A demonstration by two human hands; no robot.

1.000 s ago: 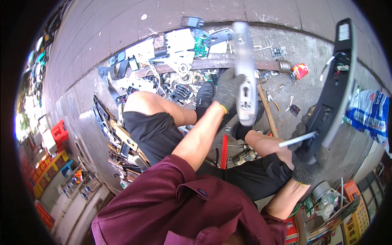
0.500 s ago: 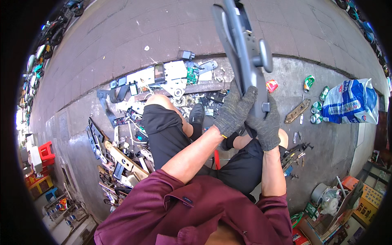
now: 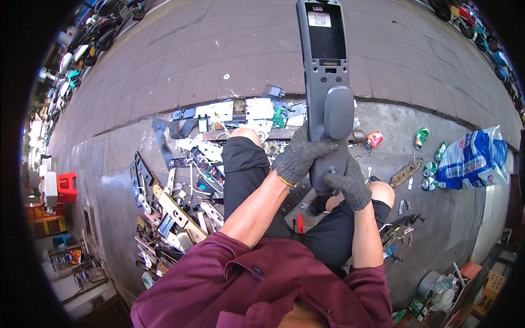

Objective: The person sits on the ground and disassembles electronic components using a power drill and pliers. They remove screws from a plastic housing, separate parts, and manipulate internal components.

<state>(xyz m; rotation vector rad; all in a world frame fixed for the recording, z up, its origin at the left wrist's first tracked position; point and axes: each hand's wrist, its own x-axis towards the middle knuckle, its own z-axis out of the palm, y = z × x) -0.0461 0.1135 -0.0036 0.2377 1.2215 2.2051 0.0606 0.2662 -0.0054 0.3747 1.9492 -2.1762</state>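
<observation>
A long dark-grey smart door lock (image 3: pixel 316 101) is held up in front of me, its far end beyond the pavement edge. The face toward me has a hollow compartment (image 3: pixel 328 41) with a pale label inside, and an oval handle (image 3: pixel 339 112) stands out below it. My left hand (image 3: pixel 299 157), in a dark knitted glove, grips the lock's left edge, thumb laid across its face under the handle. Gloved too, my right hand (image 3: pixel 353 186) clasps the lower right end, fingers near a small round knob (image 3: pixel 331 171).
Lock parts and metal strips (image 3: pixel 178 213) pile up to my left. Circuit boards and casings (image 3: pixel 257 112) lie ahead. At the right are a brass-coloured plate (image 3: pixel 406 172), crushed cans (image 3: pixel 421 138) and a blue-white plastic bag (image 3: pixel 474 158). A red-handled tool (image 3: pixel 300 223) shows between my legs.
The lock has turned from edge-on so that its compartment and handle face me. My right hand has shifted round its lower end, and the head view has swung slightly.
</observation>
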